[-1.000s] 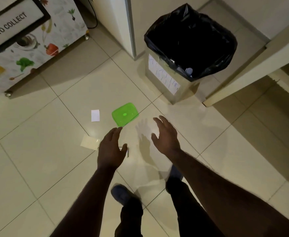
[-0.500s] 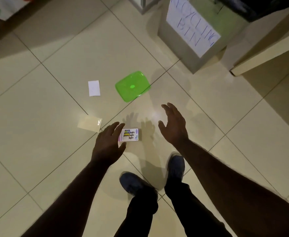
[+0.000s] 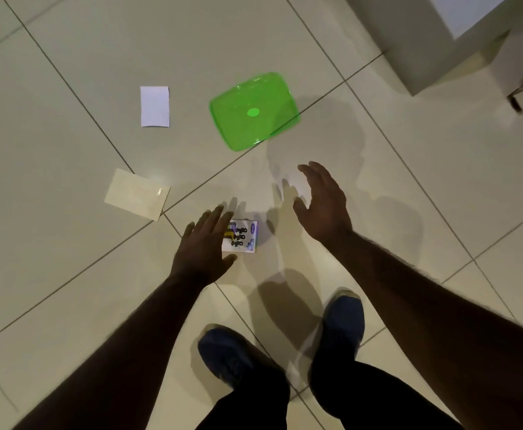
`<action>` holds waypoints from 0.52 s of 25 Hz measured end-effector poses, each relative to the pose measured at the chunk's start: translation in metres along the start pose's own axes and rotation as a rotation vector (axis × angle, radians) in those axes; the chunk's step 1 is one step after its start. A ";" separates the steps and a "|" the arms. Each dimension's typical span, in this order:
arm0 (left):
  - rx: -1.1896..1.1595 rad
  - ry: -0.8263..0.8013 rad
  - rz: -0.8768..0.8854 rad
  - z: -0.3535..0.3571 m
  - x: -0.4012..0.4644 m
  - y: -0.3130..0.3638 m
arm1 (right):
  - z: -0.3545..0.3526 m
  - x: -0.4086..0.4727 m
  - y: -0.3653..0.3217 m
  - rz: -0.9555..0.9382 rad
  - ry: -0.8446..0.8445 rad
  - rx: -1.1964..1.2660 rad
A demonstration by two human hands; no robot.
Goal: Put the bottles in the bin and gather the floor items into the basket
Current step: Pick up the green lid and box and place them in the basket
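head view: both hands reach down over the tiled floor (image 3: 68, 274) with fingers spread and holding nothing. left hand (image 3: 202, 245) hovers palm down, overlapping the left edge of a small printed box (image 3: 244, 237) that lies flat on the floor; whether it touches the box cannot be told. right hand (image 3: 323, 204) is held apart to the right of the box, palm turned inward. green plastic lid (image 3: 254, 111) lies beyond the hands, a white paper (image 3: 154, 106) to its left, a beige card (image 3: 136, 193) nearer on the left. grey bin (image 3: 409, 41) stands at upper right. two blue shoes (image 3: 343, 321) stand below the hands.
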State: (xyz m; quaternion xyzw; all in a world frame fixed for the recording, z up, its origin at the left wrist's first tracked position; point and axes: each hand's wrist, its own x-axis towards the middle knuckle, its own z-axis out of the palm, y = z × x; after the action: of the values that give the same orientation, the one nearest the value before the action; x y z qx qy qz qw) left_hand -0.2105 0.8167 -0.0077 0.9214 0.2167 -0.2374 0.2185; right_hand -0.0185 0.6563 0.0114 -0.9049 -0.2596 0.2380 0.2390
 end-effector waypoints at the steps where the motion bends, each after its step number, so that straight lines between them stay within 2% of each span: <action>1: 0.015 -0.017 -0.004 0.013 0.010 -0.004 | 0.011 0.008 0.008 -0.001 -0.003 -0.005; 8: 0.141 -0.056 -0.045 0.078 0.050 -0.033 | 0.068 0.049 0.043 -0.049 -0.053 -0.062; 10: 0.151 -0.001 -0.046 0.089 0.050 -0.040 | 0.080 0.054 0.046 -0.057 -0.054 -0.063; 13: 0.138 0.174 -0.023 0.095 0.048 -0.053 | 0.090 0.071 0.050 -0.069 -0.049 -0.077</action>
State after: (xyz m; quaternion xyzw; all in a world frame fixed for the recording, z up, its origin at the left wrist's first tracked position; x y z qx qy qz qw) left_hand -0.2311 0.8259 -0.1240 0.9488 0.2286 -0.1734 0.1324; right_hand 0.0026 0.6878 -0.1072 -0.8979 -0.3053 0.2413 0.2055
